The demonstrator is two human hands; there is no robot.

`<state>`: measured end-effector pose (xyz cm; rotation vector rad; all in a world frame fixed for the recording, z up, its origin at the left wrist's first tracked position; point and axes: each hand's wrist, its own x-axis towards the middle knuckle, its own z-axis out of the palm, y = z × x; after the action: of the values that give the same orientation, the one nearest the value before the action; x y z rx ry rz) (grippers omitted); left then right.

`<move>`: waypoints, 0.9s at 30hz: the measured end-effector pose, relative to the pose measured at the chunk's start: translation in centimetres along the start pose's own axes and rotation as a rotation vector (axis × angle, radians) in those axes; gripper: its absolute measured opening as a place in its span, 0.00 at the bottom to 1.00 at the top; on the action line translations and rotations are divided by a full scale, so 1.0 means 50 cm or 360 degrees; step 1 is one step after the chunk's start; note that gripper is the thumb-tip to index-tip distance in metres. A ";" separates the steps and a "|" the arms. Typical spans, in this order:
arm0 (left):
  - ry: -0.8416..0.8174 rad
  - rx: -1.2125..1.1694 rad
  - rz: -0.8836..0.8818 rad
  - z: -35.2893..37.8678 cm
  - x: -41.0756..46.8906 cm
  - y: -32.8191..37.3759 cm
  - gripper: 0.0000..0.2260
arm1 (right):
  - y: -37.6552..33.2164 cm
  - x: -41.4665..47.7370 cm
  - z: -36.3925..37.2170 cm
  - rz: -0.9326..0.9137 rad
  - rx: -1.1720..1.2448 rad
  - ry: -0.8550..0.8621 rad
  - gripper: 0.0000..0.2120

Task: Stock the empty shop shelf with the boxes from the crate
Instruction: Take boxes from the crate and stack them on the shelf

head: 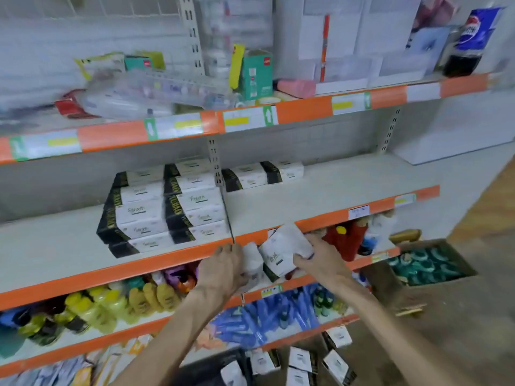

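My right hand (320,257) grips a white box with a black end (284,249), tilted, just in front of the orange edge of the middle shelf (320,190). My left hand (223,266) holds a second white box (252,259) beside it. Several black-and-white boxes (167,210) are stacked in two columns on the shelf's left part, and two more (262,174) lie at the back. More of the same boxes (301,360) lie in the dark crate (206,369) at the bottom.
The upper shelf (306,107) carries packets and a green carton (256,73). Lower shelves hold yellow bottles (117,305) and blue tubes (264,316). A cardboard carton with teal items (429,266) stands on the floor at the right.
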<state>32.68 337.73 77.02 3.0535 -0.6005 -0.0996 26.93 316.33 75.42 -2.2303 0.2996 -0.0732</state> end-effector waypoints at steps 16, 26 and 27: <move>0.0435 -0.0039 -0.0195 -0.135 0.151 0.170 0.25 | 0.158 0.188 -0.270 0.0126 0.0516 0.0236 0.02; 0.0666 -0.0154 -0.0019 -0.072 0.288 0.122 0.26 | 0.177 0.315 -0.278 0.0281 0.0665 0.0172 0.07; 0.0649 -0.0227 0.0009 -0.055 0.300 0.110 0.27 | 0.176 0.334 -0.276 0.0297 0.0700 0.0167 0.05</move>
<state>44.66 327.00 79.10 2.8094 -0.5431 0.4484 39.28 296.52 76.41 -1.7579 0.4968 -0.1412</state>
